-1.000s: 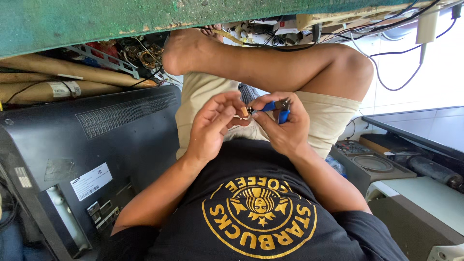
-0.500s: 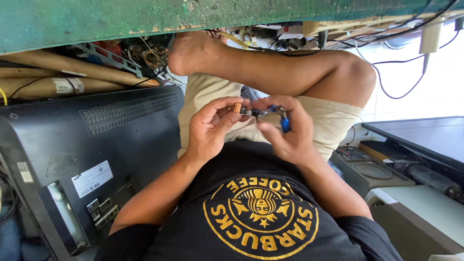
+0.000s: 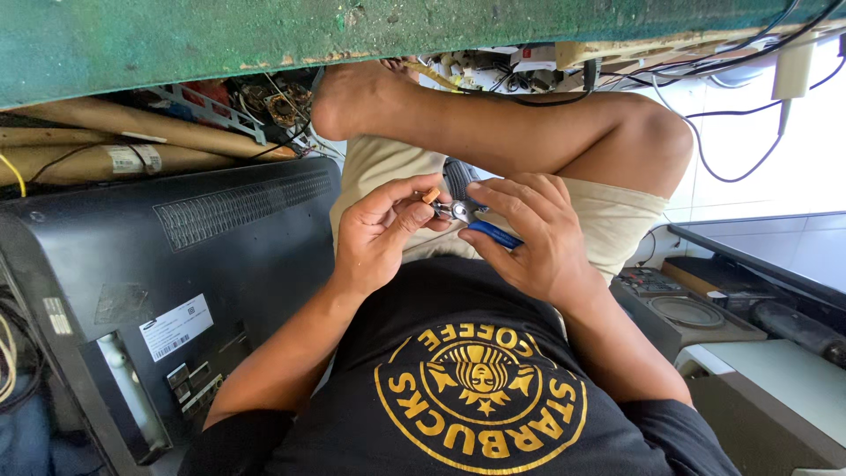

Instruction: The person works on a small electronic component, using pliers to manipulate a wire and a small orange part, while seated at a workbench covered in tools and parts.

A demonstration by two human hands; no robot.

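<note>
Left hand (image 3: 374,238) is closed, thumb and forefinger pinched on a small orange-tan part (image 3: 431,195) held above the lap. Right hand (image 3: 529,234) is wrapped around blue-handled pliers (image 3: 480,225); the metal jaws point toward the orange part and meet it or lie just beside it, contact not resolvable. Most of the blue handle is covered by the right fingers.

Labels and packages:
- Black monitor back (image 3: 150,264), left of the arms, carries a white rectangular sticker (image 3: 174,327) with dark print low on its panel, and a smaller pale sticker (image 3: 56,315) near its left edge.
- Brown cardboard tubes (image 3: 115,145) lie behind the monitor; one bears a white band label (image 3: 132,159).
- Round yellow emblem (image 3: 480,392) sits on the black shirt.

Hidden or cut off:
- Green painted edge (image 3: 264,35) fills the upper part of the view.
- Grey device with a round grille (image 3: 683,313) at right is partly cropped.
- Wires (image 3: 731,167) trail out of view at the upper right.
</note>
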